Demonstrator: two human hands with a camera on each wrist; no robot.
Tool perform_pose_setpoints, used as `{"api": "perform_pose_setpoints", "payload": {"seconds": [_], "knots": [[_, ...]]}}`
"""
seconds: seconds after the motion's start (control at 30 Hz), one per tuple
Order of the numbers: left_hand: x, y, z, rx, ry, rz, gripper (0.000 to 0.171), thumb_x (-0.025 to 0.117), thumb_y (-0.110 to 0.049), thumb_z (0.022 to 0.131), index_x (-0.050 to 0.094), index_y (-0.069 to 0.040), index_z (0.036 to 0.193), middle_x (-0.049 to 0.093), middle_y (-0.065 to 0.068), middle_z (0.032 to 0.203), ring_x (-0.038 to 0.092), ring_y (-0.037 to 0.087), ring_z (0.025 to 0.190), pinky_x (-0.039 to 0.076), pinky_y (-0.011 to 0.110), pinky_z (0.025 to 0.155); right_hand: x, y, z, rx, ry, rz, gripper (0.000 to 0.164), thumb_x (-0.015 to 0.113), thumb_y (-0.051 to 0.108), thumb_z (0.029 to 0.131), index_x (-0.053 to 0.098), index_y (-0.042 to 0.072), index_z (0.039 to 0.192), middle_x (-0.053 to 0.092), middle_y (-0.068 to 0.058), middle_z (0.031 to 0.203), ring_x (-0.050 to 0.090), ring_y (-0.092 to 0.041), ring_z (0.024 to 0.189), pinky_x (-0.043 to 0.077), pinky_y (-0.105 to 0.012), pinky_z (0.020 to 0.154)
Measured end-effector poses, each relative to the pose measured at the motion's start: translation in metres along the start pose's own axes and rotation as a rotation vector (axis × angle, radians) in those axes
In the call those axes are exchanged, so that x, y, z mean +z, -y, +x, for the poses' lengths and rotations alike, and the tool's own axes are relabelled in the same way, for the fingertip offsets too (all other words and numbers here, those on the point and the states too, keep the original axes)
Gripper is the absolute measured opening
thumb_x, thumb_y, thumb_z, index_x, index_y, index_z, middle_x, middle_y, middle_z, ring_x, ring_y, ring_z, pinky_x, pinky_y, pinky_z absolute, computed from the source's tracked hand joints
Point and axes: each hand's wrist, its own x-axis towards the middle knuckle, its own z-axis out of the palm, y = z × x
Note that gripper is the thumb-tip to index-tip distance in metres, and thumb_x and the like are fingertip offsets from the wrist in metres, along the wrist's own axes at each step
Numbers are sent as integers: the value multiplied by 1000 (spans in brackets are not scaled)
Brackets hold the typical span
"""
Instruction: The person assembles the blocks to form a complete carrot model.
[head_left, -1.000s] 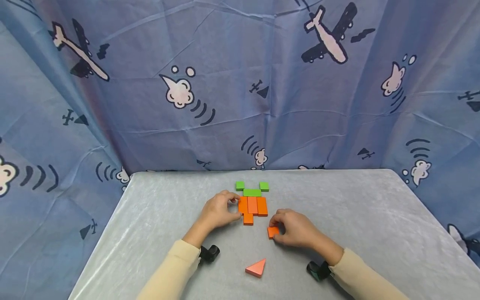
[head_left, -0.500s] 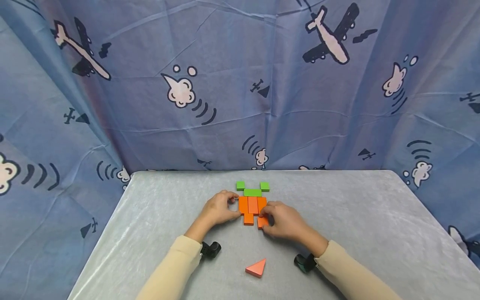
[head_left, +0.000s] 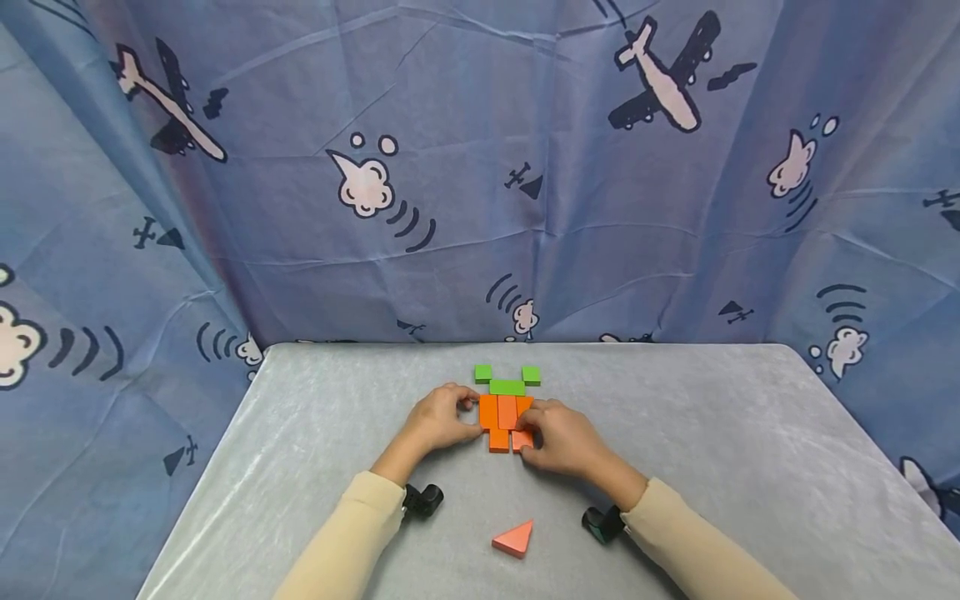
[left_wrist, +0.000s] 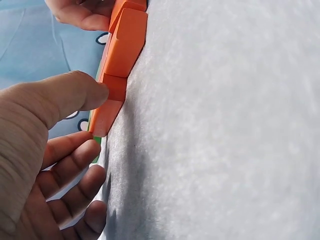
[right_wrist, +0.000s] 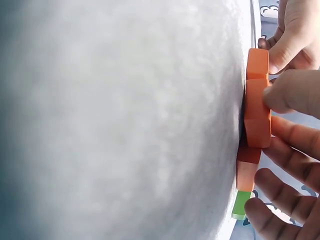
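In the head view, flat blocks lie together on the table (head_left: 675,467). Several orange rectangular blocks (head_left: 507,412) stand side by side, an orange square block (head_left: 498,441) touching their near edge at left. My left hand (head_left: 442,418) pinches the leftmost orange rectangular block (head_left: 488,412) by its near and far ends, thumb and index finger at its left side. My right hand (head_left: 561,437) pinches a second orange square block (head_left: 521,440) at the near right, a narrow gap from the first. Its fingers partly hide the rightmost orange rectangular block (head_left: 525,402).
Beyond the orange blocks lies a green rectangular block (head_left: 507,387), with small green blocks at its far corners, one left (head_left: 483,373) and one right (head_left: 531,376). A salmon triangular block (head_left: 513,540) lies nearer, between the forearms. A blue patterned curtain (head_left: 450,167) hangs behind.
My right hand has moved left and away from me, bringing the orange square block up to the near edge of the group. The left hand has stayed in place.
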Motion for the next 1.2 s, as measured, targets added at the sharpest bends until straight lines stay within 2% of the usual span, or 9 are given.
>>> {"api": "perform_pose_setpoints", "payload": {"seconds": [0.67, 1.2], "knots": [[2, -1, -3, 12, -10, -1, 44, 81, -34, 72, 69, -15, 110, 62, -6, 93, 55, 9, 84, 47, 29, 79, 1, 2, 0, -10, 4, 17, 17, 78, 19, 69, 71, 16, 84, 59, 9, 76, 47, -7, 71, 39, -21, 59], [0, 0, 0, -6, -4, -1, 45, 81, -35, 72, 69, -17, 112, 61, -7, 94, 54, 9, 83, 46, 29, 78, -2, 5, 0, -4, 1, 57, 16, 78, 22, 71, 72, 18, 86, 62, 10, 79, 49, -8, 73, 42, -22, 62]]}}
